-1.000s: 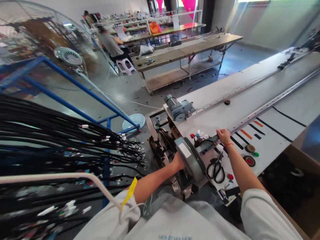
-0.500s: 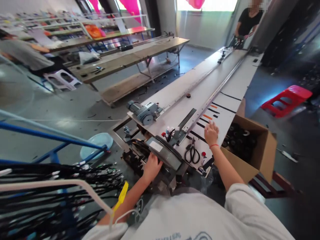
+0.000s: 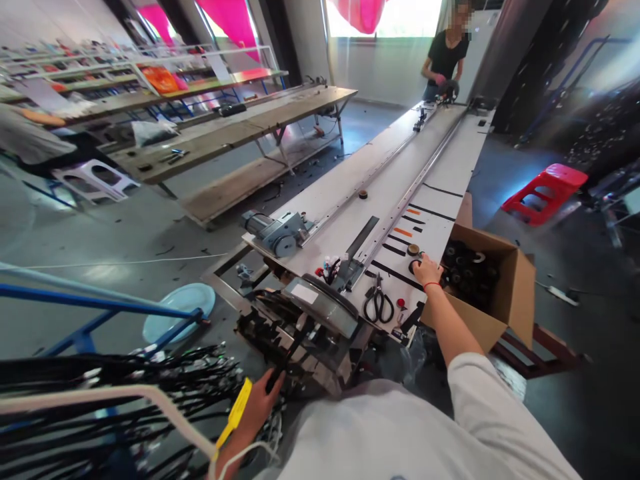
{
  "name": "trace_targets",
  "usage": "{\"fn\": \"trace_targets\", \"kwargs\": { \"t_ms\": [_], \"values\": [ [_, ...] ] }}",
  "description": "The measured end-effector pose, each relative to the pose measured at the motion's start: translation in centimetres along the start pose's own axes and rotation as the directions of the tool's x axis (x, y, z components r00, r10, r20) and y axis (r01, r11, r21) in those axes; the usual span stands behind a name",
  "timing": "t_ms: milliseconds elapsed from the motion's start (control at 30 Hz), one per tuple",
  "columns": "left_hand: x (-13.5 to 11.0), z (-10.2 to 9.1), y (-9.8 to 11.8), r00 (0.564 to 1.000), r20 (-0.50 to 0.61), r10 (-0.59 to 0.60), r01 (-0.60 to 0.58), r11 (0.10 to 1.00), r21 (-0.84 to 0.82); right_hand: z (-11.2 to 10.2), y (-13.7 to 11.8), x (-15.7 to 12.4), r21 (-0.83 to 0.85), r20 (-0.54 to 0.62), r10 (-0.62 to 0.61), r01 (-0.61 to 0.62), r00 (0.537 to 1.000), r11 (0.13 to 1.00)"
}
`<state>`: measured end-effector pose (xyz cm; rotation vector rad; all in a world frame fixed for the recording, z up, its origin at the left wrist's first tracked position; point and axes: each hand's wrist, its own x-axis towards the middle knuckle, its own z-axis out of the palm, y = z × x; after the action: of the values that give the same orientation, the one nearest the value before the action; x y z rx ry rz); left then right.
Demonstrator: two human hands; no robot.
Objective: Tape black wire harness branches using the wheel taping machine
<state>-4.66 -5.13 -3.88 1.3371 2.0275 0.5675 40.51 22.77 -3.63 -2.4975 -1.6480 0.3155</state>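
My left hand is low at the front of the machine, fingers closed round a black cable that runs up into it. The machine's grey wheel sits just above. My right hand reaches out to the white table's right edge and rests, fingers bent, on a round dark button. A brown round button lies just beyond it. Black scissors lie on the table between my hands.
A cardboard box of black rolls stands right of the table. Bundled black cables hang on a blue rack at lower left. A grey motor sits at the table's left. A person works at the far end. A red stool stands behind the box.
My left hand dropped from the grey wheel to the cable below the machine. My right hand moved from the rail to the buttons at the table's right edge. The view swung right.
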Motion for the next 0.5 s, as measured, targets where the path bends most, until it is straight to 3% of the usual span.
{"fn": "trace_targets", "kwargs": {
  "t_ms": [167, 233, 300, 400, 500],
  "values": [
    [-1.0, 0.0, 0.4, 0.989, 0.114, -0.098, 0.123, 0.964, -0.237, -0.4, -0.2, 0.4, 0.002, -0.004, 0.006, -0.006, 1.0, 1.0],
    [-0.7, 0.2, 0.8, 0.953, 0.276, -0.122, 0.218, 0.911, -0.35, -1.0, -0.4, 0.6, 0.032, 0.025, 0.015, -0.015, 1.0, 0.999],
    [-0.3, 0.0, 0.8, 0.886, 0.453, -0.096, 0.315, 0.842, -0.437, -1.4, -0.6, 0.0, 0.068, 0.044, 0.018, -0.021, 0.999, 0.997],
    [0.3, -1.0, 0.2, 0.807, 0.59, -0.007, 0.371, 0.783, -0.499, -0.4, -1.2, -4.0, 0.157, -0.07, -0.122, 0.132, 0.99, 0.979],
    [1.2, -2.0, 0.1, 0.741, 0.671, 0.025, 0.377, 0.812, -0.446, 2.7, -2.4, -11.6, 0.23, -0.183, -0.406, 0.44, 0.895, 0.868]
  ]
}}
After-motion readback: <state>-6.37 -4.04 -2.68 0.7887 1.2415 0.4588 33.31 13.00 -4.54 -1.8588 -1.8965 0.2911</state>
